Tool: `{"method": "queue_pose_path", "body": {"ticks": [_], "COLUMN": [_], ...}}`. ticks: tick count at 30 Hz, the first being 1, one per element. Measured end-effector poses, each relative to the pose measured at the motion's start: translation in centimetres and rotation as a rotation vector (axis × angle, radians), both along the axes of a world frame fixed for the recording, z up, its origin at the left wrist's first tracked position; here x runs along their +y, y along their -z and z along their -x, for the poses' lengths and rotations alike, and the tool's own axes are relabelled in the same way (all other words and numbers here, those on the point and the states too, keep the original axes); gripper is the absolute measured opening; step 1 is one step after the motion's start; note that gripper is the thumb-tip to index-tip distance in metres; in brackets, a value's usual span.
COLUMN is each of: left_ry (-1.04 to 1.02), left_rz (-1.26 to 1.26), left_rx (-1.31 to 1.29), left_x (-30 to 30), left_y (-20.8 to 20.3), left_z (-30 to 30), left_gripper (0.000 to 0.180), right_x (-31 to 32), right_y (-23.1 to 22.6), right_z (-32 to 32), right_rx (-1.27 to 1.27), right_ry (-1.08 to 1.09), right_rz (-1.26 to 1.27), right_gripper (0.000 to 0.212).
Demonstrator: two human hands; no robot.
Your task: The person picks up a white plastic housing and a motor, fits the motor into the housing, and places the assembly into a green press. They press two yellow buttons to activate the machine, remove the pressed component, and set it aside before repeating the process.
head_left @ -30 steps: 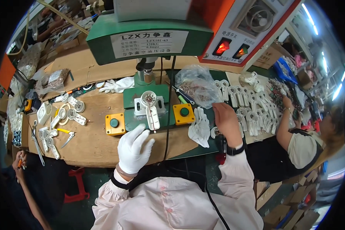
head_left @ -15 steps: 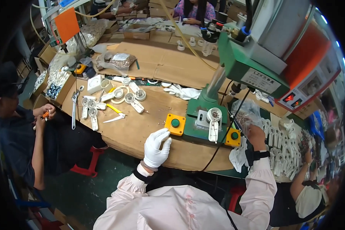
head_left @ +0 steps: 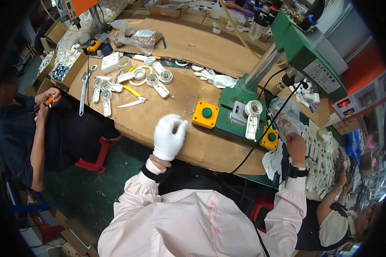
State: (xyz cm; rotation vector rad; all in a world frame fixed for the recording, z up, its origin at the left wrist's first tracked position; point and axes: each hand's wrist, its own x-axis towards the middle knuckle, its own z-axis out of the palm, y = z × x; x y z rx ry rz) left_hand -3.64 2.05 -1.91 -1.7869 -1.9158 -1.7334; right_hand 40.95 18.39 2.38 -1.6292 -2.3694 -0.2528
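My left hand (head_left: 170, 136), in a white glove, hovers near the front of the cardboard-covered bench, left of a yellow box with a green button (head_left: 206, 113). Its fingers are loosely curved, with a gap to the thumb and nothing between them. My bare right hand (head_left: 296, 147) is closed beside a clear plastic bag of small metal parts (head_left: 286, 118); whatever its fingers hold is hidden. Between the hands stands a green bench press (head_left: 240, 96). On its base a white round-headed plastic part with a handle (head_left: 252, 122) lies with small metal bits in its cup.
A second yellow button box (head_left: 269, 137) sits right of the press base, near a crumpled white glove (head_left: 272, 162). Similar white parts (head_left: 158, 81), yellow-handled scissors (head_left: 133, 96) and an adjustable wrench (head_left: 85, 90) lie left. Many white parts (head_left: 315, 167) are at right. Co-workers sit either side.
My left hand has moved left, away from the yellow button box. My right hand has drawn back from the plastic bag, its fingers now curled in. The whole view has shifted and tilted.
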Motion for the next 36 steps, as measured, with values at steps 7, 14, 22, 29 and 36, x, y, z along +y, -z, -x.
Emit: {"method": "queue_pose_path", "body": {"ticks": [7, 14, 22, 29, 36], "left_ry": [-0.117, -0.072, -0.171, 0.276, 0.782], "left_rz": [0.304, 0.551, 0.66, 0.299, 0.547], "left_rx": [0.213, 0.252, 0.379, -0.8, -1.106], "left_x": [2.4, 4.4, 4.6, -0.3, -1.2], "left_y": [-1.0, -1.4, -1.6, -5.9, -6.0], "left_z": [1.9, 1.9, 1.3, -1.2, -6.3], "left_gripper": [0.025, 0.019, 0.017, 0.01, 0.007], "right_x": [-4.2, -6.7, -9.3, -12.9, -13.5], "right_y": [-4.4, -6.0, -7.2, -9.4, -7.2], "right_z": [3.4, 4.5, 7.0, 13.2, 19.7], "right_rx": [0.102, 0.208, 0.404, 0.642, 0.797], "right_ry": [0.18, 0.175, 0.053, -0.472, -0.7], "right_rz": [-0.122, -0.072, -0.083, 0.004, 0.1], "right_gripper": [0.019, 0.018, 0.013, 0.01, 0.011]}}
